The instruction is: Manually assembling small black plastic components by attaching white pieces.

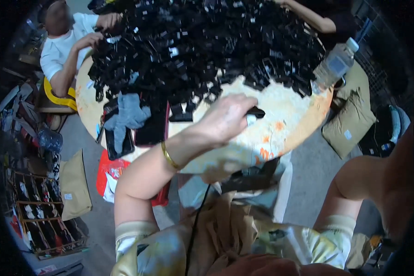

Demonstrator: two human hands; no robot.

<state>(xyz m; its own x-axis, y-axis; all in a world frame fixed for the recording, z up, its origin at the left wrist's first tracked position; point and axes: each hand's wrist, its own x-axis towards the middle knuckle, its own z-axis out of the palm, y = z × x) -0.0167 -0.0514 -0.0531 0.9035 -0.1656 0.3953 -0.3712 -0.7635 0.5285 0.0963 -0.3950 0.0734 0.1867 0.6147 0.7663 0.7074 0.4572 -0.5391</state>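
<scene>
My left hand (226, 117), with a gold bangle on the wrist, reaches across the near part of the round table (292, 131). Its fingers are closed on a small black piece (256, 112), with something whitish just below it. Beyond the hand spreads a big heap of small black pieces (202, 50), too jumbled to name singly. Several loose ones lie at its near edge. My right arm (359, 179) is bent up at the right, its forearm close and blurred; the right hand does not show.
Left of my hand lie a grey cloth glove (125, 117), a black tray (119, 146) and a dark red-edged case (152, 129). A plastic bottle (336, 64) stands at the right rim. Two people work across the table. Tan sacks (349, 124) and a compartmented rack (48, 216) are on the floor.
</scene>
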